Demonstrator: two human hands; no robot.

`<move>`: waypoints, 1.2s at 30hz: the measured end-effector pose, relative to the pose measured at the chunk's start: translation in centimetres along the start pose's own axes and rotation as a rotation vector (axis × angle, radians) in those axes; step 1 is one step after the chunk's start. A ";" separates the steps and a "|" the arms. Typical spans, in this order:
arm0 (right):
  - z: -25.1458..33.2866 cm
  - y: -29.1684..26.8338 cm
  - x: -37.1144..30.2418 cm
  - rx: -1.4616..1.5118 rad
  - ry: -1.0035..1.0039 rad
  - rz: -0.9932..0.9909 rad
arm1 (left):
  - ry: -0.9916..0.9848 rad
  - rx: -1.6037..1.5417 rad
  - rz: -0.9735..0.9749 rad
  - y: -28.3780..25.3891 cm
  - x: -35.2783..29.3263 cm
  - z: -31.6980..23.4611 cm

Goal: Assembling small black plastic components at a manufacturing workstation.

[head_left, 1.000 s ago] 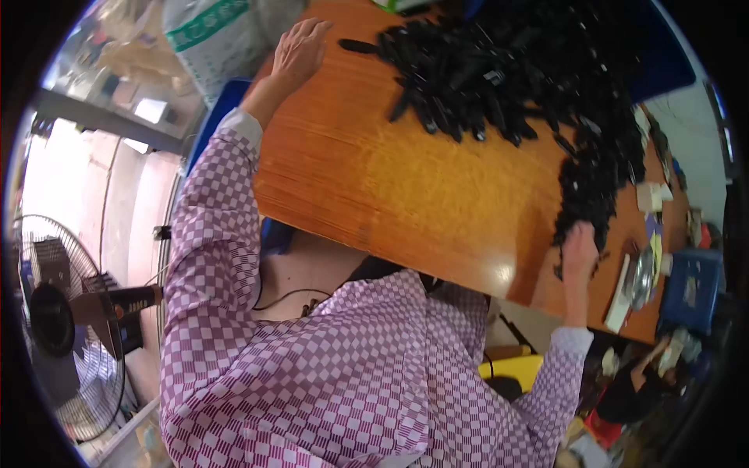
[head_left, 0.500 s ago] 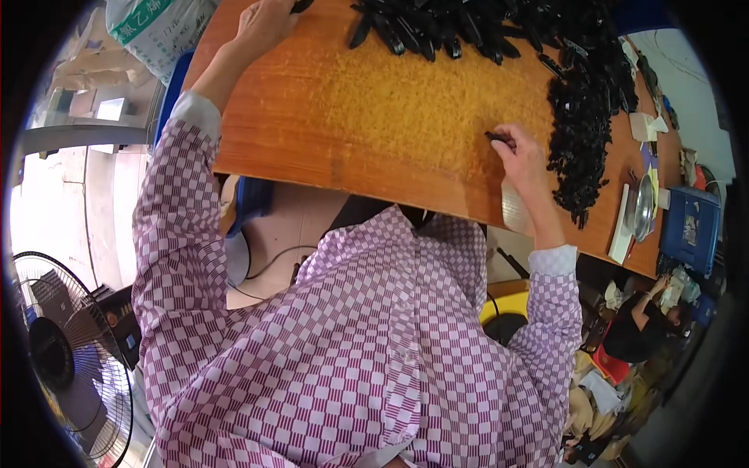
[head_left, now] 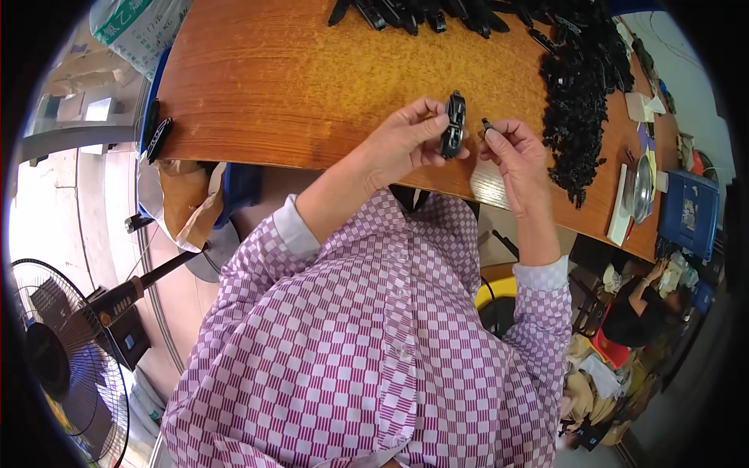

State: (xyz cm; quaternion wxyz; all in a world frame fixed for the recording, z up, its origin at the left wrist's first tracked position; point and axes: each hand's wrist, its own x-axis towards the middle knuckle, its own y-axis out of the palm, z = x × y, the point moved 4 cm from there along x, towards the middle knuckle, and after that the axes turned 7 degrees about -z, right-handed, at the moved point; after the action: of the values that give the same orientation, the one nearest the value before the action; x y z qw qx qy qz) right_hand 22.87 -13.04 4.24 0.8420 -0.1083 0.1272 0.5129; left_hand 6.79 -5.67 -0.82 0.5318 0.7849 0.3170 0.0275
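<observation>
My left hand [head_left: 406, 144] is closed on a long black plastic shell [head_left: 452, 125], held upright between thumb and fingers with its hollow, shiny side showing. Just right of it, my right hand [head_left: 515, 160] pinches a small black plastic piece [head_left: 488, 126]. The two parts are close together but apart, over the front edge of the wooden table [head_left: 312, 101]. More long black shells [head_left: 425, 15] lie heaped at the far side. A pile of small black pieces [head_left: 576, 117] stretches down the table's right side.
Two black shells [head_left: 160, 139] are at the table's left edge, above an open brown paper bag [head_left: 187, 203]. A standing fan [head_left: 66, 343] is at lower left. On the right are a metal dish [head_left: 642, 191], a blue crate [head_left: 689, 214] and another person [head_left: 636, 316].
My left hand has come from the far left down to the middle, holding a black shell. My right hand, still pinching its small piece, has shifted slightly nearer and turned. The view has shifted slightly.
</observation>
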 end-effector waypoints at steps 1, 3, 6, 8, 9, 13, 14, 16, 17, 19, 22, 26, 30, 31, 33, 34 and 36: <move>0.0 0.1 -0.4 0.122 0.002 0.003 | 0.000 0.004 -0.013 0.3 0.0 0.6; -0.1 0.5 -1.1 0.249 0.005 0.004 | -0.002 0.012 -0.027 0.9 0.0 1.3; -0.6 1.3 -1.6 0.391 0.013 -0.039 | 0.030 0.107 -0.085 1.2 0.1 1.5; -0.9 1.4 -1.9 0.479 0.028 -0.001 | 0.111 0.183 -0.075 1.6 0.6 1.8; -1.0 1.5 -2.0 0.490 0.030 -0.004 | 0.104 0.192 -0.079 1.7 0.7 2.0; -1.4 1.7 -2.1 0.518 0.021 -0.063 | 0.159 0.245 -0.063 2.6 0.6 2.0; -1.5 1.7 -2.1 0.526 0.020 -0.085 | 0.168 0.247 -0.069 2.7 0.7 2.0; -1.8 1.6 -2.2 0.515 0.003 -0.106 | 0.172 0.260 -0.076 2.8 0.8 2.3; -1.9 1.5 -2.2 0.499 -0.016 -0.128 | 0.177 0.270 -0.080 2.9 0.9 2.4; -2.4 1.4 -2.1 0.473 -0.047 -0.134 | 0.186 0.287 -0.064 3.2 0.9 2.5; -2.5 1.2 -2.2 0.417 -0.040 -0.129 | 0.244 0.523 -0.044 3.4 0.8 2.4; -1.9 0.6 -2.1 0.364 0.070 -0.028 | 0.246 0.779 -0.078 3.9 1.0 2.8; -2.0 -0.4 -2.0 0.362 0.081 0.030 | 0.228 0.787 -0.027 4.7 1.7 3.7; -2.1 -0.7 -1.9 0.386 0.043 0.051 | 0.257 0.807 0.014 4.8 2.0 3.8; -2.5 -1.3 -1.7 0.399 0.002 0.024 | 0.285 0.853 0.061 5.2 2.6 4.1; -2.5 -1.5 -1.7 0.406 -0.039 0.008 | 0.321 0.895 0.102 5.6 2.8 4.2; -2.5 -1.8 -1.6 0.403 -0.078 -0.012 | 0.326 0.996 0.080 6.4 2.9 3.8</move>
State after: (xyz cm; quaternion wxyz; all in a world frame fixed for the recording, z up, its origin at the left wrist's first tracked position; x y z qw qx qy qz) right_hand 23.47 -15.99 2.51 0.8540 0.0816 0.1938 0.4759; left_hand 13.55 -8.80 2.14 0.0366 0.9395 0.3403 0.0156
